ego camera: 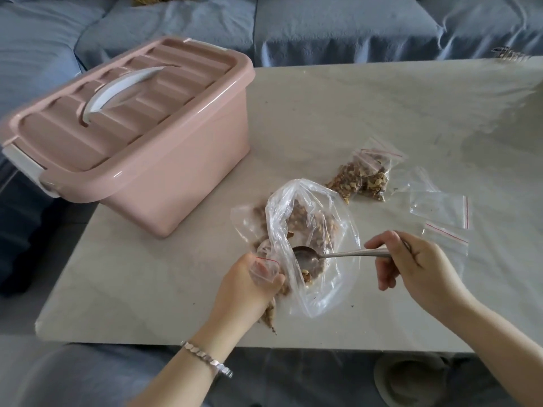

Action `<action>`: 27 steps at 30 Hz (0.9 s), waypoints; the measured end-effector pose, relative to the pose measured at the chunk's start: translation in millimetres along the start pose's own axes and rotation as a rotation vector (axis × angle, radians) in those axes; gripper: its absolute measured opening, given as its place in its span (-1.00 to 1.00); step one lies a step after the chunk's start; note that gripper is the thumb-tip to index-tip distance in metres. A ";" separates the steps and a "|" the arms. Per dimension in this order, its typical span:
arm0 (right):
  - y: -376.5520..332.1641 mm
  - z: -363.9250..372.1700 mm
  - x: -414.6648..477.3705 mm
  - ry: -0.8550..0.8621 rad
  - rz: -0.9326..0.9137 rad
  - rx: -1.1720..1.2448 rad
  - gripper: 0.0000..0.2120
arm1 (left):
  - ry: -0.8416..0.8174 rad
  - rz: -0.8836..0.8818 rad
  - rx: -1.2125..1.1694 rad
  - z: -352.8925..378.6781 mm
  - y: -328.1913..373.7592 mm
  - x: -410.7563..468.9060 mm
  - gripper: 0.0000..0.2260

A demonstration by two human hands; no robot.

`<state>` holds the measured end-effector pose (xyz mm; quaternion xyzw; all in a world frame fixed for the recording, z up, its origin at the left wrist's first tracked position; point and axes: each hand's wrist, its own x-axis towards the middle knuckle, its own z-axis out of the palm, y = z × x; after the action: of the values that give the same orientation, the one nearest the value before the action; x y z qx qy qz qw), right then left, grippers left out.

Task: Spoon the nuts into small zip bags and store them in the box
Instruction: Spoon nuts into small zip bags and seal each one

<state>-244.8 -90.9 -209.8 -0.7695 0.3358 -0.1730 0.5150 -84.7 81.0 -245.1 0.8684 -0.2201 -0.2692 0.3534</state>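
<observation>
A large clear plastic bag (pixel 320 286) of walnut pieces (pixel 305 223) lies open at the table's centre. My right hand (pixel 417 267) holds a metal spoon (pixel 338 255) by its handle, with the bowl inside the big bag's mouth. My left hand (pixel 249 284) grips a small zip bag (pixel 264 268) with a red strip, partly filled with nuts, right beside the big bag's edge. Two filled small zip bags (pixel 363 177) lie behind the big bag. The pink box (pixel 176 183) stands at the left with its lid shut.
Several empty small zip bags (pixel 440 210) lie at the right of the pale marble table (pixel 382 98). Nut crumbs are scattered near my left wrist. A blue-covered sofa (pixel 323 22) runs behind the table. A round pale object (pixel 411 377) sits on the floor below the table's front edge.
</observation>
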 end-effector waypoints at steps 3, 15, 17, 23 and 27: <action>2.5 2.6 -10.6 0.030 0.013 0.029 -0.69 | 0.038 -0.014 -0.039 7.2 -1.2 2.3 -0.87; 12.7 16.5 -21.9 0.108 0.292 0.306 -0.67 | 0.147 0.028 -0.221 10.3 20.0 10.3 -0.86; 12.6 17.2 -20.0 0.123 0.372 0.373 -0.65 | 0.134 0.057 -0.177 7.7 20.2 8.7 -0.85; 15.2 16.3 -18.9 0.116 0.494 0.478 -0.63 | 0.179 0.024 -0.218 5.2 11.7 8.8 -0.81; 11.8 19.0 -19.9 0.097 0.457 0.426 -0.64 | 0.180 0.014 -0.209 10.1 11.6 6.3 -0.79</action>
<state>-251.3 -67.1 -226.7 -0.5397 0.4802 -0.1558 0.6736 -88.5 64.8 -244.7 0.8460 -0.1643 -0.2089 0.4622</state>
